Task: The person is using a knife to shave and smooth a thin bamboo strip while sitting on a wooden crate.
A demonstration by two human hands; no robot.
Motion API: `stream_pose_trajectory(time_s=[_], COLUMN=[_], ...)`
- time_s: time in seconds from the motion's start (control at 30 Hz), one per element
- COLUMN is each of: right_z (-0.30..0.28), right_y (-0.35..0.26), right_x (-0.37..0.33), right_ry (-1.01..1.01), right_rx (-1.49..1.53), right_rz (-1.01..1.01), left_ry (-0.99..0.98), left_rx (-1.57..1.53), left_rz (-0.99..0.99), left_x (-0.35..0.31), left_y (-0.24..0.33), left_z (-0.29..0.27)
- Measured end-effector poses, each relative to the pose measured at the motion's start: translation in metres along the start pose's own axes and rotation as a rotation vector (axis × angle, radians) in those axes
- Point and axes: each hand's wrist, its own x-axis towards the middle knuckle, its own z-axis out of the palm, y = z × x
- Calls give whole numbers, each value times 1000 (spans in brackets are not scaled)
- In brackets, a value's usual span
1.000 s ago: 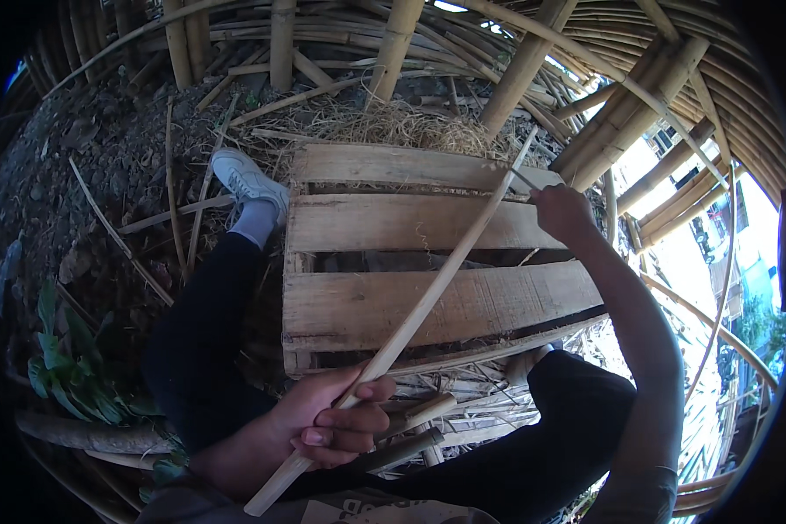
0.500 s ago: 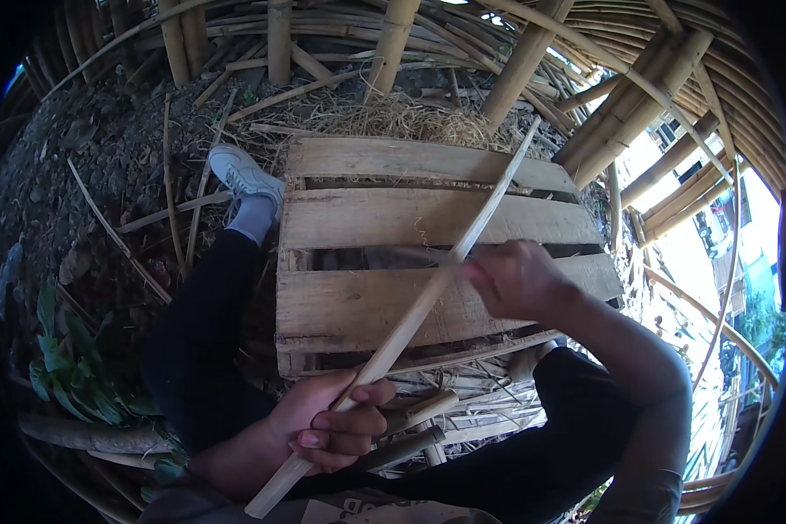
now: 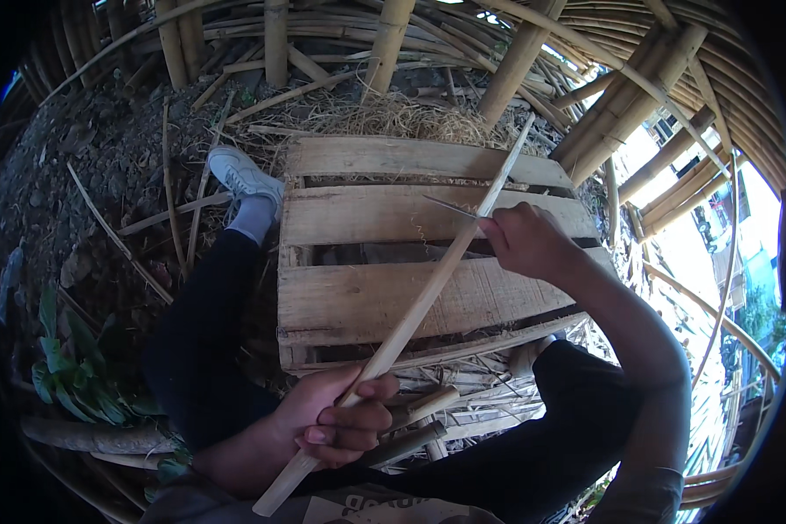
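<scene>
A long pale strip of split bamboo (image 3: 428, 295) slants from low in the middle up to the far right, over a slatted wooden crate (image 3: 349, 299). My left hand (image 3: 336, 419) is wrapped round its near part, with the butt end sticking out below the fist. Farther up the strip, my right hand (image 3: 526, 240) grips a knife (image 3: 450, 205). The thin blade points left and lies across the strip; the handle is hidden inside my fist. A curly shaving (image 3: 420, 229) rests on the crate left of the strip.
My white shoe (image 3: 243, 172) is planted left of the crate. Straw (image 3: 410, 118) and loose bamboo pieces (image 3: 118, 231) litter the ground. Thick bamboo posts (image 3: 520, 74) stand beyond the crate, a leafy plant (image 3: 70, 375) at the left, and a cut bamboo pole (image 3: 96, 434) lies at lower left.
My right hand and the knife have moved up along the strip, away from me. The left hand keeps its hold, and the strip has shifted slightly.
</scene>
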Motion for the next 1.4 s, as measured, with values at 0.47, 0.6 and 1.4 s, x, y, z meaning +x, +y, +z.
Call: stream_pose_trajectory(time_s=[0.47,0.6,1.4], right_z=[4,-25,-6], right_y=[32,-78,-56], right_x=[14,-27,-22], right_ry=[52,-33,-27], right_rx=[-127,279,185], right_rz=[93,-360,-215], left_ry=[-2,2,-107], left_rx=[10,-5,-45], left_rz=[9,17,-19], left_x=[-4,-11,-6], left_y=[0,6,2], left_z=[1,-1,-7])
